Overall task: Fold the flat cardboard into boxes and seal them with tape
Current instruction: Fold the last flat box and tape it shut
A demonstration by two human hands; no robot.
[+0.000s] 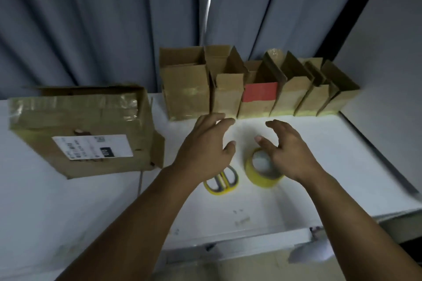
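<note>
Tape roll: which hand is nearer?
Right. The right hand is spread just over the tape roll, partly covering it in view; the left hand is off to the roll's left, above the scissors.

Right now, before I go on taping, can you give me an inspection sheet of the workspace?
Surface: white table, faint marks near the front edge.
Job's things: row of small boxes at the back, top flaps up, unsealed; tape roll and scissors in front.
Clutter: large box with a shipping label, on the left.
Hands: left hand and right hand open, holding nothing; right over the tape roll.
Cables: one thin cord below the large box.
Surroundings: grey curtain behind, wall at right.
</note>
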